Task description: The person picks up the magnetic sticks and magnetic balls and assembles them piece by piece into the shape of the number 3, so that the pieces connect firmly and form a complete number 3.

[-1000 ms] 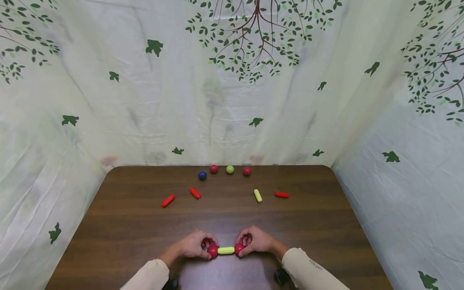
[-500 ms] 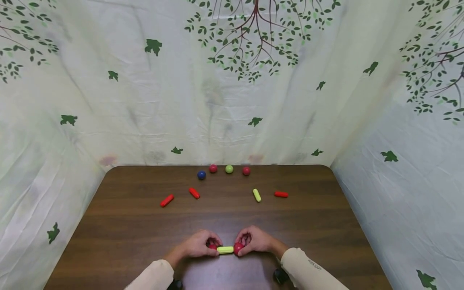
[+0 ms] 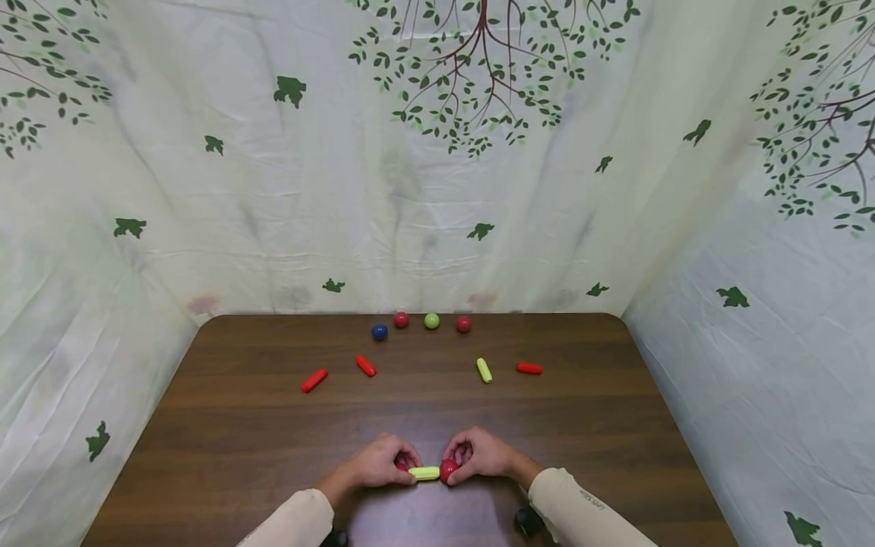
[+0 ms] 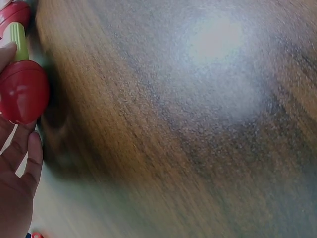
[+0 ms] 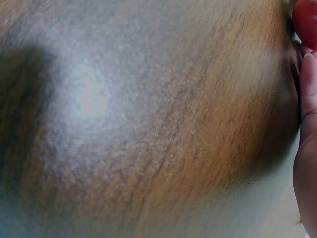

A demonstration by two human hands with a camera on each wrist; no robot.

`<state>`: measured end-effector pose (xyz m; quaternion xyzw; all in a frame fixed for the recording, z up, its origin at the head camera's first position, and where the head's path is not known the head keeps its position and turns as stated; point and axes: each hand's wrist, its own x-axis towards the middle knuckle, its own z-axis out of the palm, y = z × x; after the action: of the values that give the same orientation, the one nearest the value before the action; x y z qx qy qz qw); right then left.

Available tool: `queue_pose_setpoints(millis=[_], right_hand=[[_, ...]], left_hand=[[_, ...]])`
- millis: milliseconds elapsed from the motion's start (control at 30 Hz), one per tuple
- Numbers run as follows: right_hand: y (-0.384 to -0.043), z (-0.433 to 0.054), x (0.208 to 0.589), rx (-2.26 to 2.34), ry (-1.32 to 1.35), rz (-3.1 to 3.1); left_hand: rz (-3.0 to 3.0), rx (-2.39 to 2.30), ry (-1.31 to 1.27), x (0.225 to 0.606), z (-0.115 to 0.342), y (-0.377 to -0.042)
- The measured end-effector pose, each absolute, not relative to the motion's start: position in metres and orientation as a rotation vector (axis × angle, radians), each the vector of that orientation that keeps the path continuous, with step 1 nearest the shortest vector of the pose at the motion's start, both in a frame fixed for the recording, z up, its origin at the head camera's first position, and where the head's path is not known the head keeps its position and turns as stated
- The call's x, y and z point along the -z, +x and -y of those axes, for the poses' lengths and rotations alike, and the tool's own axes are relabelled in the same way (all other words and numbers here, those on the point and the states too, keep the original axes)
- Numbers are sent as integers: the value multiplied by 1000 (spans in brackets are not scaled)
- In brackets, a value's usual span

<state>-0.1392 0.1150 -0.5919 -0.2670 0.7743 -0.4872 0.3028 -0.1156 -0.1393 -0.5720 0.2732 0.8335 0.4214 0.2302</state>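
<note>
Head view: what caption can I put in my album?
Two hands hold a yellow stick with a red ball at each end.

Head cam looks forward and down from farthest off, table [image 3: 581, 425] across the lower frame. Both wrist cams stare at it super close. Head and left share the yellow-green stick [image 3: 424, 473]: bottom center in one, upper left in the other.

table [image 3: 437, 406]: wide strip of bare wood, side to side, between hands and loose rods. gap between inner red rod [image 3: 365, 366] and loose yellow rod [image 3: 484, 370] is broad; behind it, blue ball [image 3: 379, 332] and green ball [image 3: 431, 321] obstruct. straight pass between left hand [image 3: 383, 460] and right hand [image 3: 482, 454] blocked by yellow stick [image 3: 424, 473]. cloth [image 3: 342, 213] bounds the back.
</note>
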Motion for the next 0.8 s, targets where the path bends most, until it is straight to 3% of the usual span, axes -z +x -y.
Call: queue_pose_setpoints(millis=[800], right_hand=[[-142, -116, 596, 1307, -735, -2053]], left_hand=[[-2350, -1109, 781, 579, 138, -119]])
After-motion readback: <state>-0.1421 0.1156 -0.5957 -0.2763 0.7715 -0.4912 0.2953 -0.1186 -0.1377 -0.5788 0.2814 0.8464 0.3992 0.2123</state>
